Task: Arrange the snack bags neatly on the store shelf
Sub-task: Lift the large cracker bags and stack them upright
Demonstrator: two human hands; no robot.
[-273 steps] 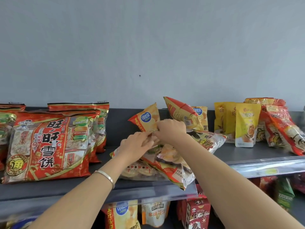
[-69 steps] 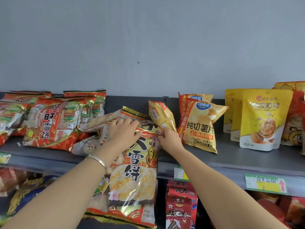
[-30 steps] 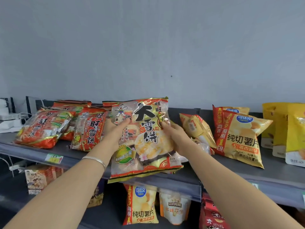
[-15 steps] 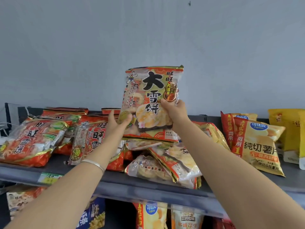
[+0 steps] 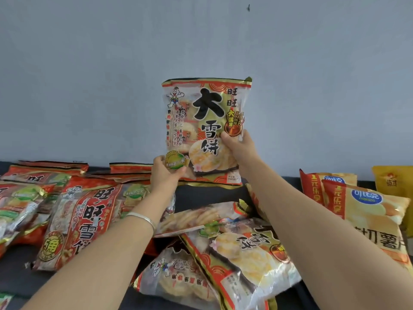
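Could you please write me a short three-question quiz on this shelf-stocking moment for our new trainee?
1. True or false: the rice cracker bag is held upright, clear of the shelf.
2. Which hand grips that bag higher up? A) left hand B) right hand
3. Fill in: directly below the raised bag, similar bags lie ____ on the shelf.

Key:
1. True; both hands hold it in front of the wall.
2. B; the right hand grips the bag's right edge, the left hand its lower left corner.
3. Flat, overlapping one another in a loose heap.
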